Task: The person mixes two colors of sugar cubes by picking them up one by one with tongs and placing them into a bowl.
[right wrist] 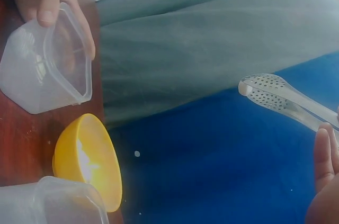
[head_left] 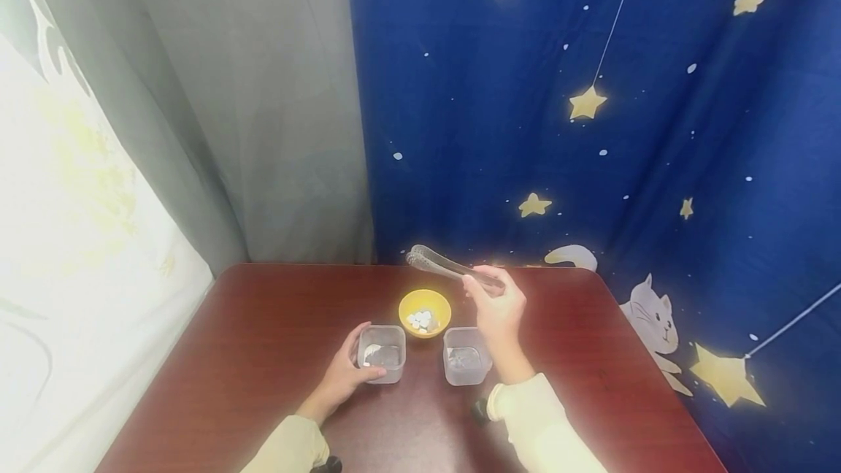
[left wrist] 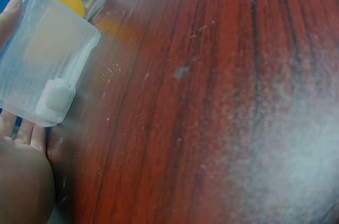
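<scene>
My right hand (head_left: 502, 309) grips metal tongs (head_left: 442, 265) above and behind the table's middle. Their perforated tips pinch a small white piece (right wrist: 244, 88), seen in the right wrist view. With thumb in front and fingers round the far side, my left hand (head_left: 343, 371) holds a clear plastic container (head_left: 382, 378) on the table. White pieces (left wrist: 57, 97) lie at its bottom. Between and behind the two containers stands a yellow bowl (head_left: 409, 304) with several white pieces (head_left: 422, 321) in it. A second clear container (head_left: 465, 379) sits below my right forearm.
The reddish-brown wooden table (head_left: 276, 312) carries all these vessels close together. Behind its far edge hang a grey curtain (head_left: 276, 130) and a blue curtain (head_left: 473, 130) with stars. A bright white curtain (head_left: 79, 276) is at the left.
</scene>
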Available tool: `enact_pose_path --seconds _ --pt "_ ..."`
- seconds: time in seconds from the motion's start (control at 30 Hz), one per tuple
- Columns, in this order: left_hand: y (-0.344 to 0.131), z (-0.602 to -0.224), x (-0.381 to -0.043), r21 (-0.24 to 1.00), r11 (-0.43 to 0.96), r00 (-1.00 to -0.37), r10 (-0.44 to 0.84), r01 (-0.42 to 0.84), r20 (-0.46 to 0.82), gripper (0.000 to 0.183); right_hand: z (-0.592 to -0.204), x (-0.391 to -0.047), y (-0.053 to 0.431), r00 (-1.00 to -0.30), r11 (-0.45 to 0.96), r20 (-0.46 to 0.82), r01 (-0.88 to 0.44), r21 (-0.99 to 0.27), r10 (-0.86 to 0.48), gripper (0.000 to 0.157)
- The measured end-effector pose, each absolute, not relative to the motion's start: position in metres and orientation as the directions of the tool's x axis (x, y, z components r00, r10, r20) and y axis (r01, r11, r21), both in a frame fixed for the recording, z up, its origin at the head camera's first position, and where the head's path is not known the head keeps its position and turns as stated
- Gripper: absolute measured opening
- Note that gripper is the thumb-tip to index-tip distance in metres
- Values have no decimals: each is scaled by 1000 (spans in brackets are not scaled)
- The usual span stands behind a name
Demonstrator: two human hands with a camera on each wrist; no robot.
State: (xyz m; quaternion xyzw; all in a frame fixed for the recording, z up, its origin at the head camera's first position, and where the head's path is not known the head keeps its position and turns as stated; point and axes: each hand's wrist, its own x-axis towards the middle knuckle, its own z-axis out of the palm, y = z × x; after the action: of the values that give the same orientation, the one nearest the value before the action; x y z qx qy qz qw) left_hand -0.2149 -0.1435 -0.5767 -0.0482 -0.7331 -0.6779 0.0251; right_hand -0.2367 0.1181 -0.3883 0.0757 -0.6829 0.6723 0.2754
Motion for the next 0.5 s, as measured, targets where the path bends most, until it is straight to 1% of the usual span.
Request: enact_pose_path --seconds 0.17,0.33,0.5 --pt "-144 -578 -215 991 98 -995 32 95 93 98 -387 -236 121 -837 86 474 -470 -879 272 24" --pt "-143 -576 -214 988 125 -995 31 93 90 97 -390 -233 122 -853 88 441 -434 -896 280 27" --pt "-141 -560 -207 992 101 -996 38 82 78 96 -395 -230 121 -872 91 406 -396 -914 274 28"
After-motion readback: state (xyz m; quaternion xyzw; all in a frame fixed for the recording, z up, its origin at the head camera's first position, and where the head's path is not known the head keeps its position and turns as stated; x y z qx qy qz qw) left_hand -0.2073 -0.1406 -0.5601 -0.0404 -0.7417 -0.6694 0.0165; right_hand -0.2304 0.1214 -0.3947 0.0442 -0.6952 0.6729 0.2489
